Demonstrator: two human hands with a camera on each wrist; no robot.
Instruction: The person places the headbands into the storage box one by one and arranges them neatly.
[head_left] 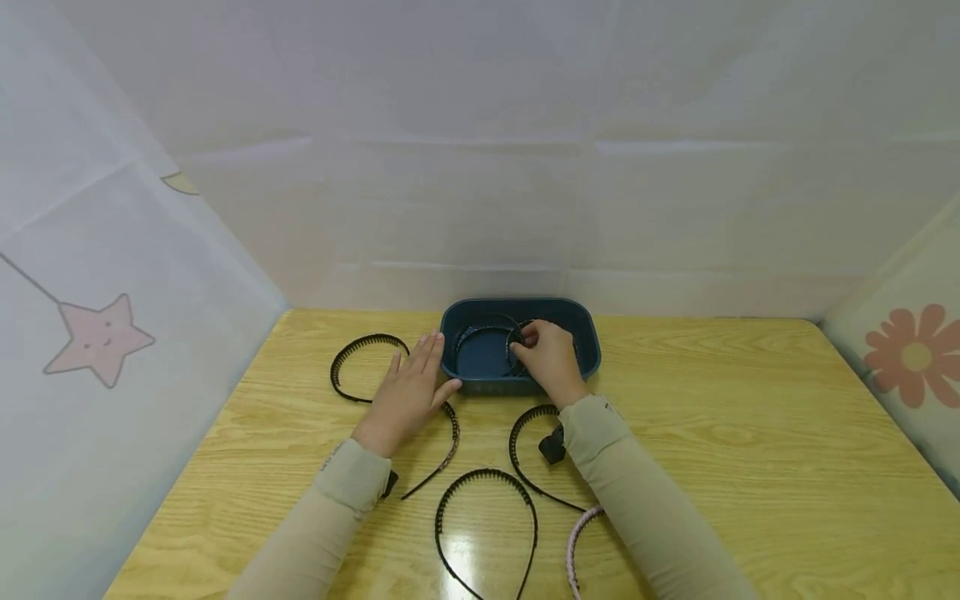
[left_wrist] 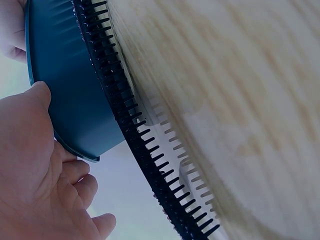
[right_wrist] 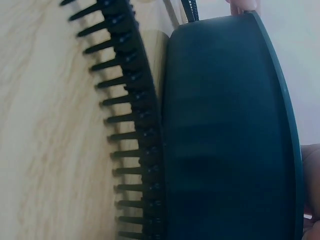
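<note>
A dark blue rectangular bin (head_left: 498, 386) stands toward the back of the table with headbands inside it. My left hand (head_left: 408, 390) rests against the bin's left end, fingers extended and thumb at the near corner; the left wrist view shows the thumb (left_wrist: 41, 95) touching the rim. Inside the bin's right half, my right hand (head_left: 553, 360) pinches a dark headband (head_left: 513, 340) between thumb and fingers. Another thin dark headband (head_left: 480, 327) lies in the bin to its left. The right wrist view shows mostly the bin's outer wall (right_wrist: 225, 125); little of the right hand appears there.
Black toothed headbands lie on the wooden table: one left of the bin (head_left: 345, 354), one beside the left wrist (head_left: 454, 433), one at front centre (head_left: 486, 472), one by the right cuff (head_left: 514, 442). A pink headband (head_left: 572, 554) is partly under the right sleeve.
</note>
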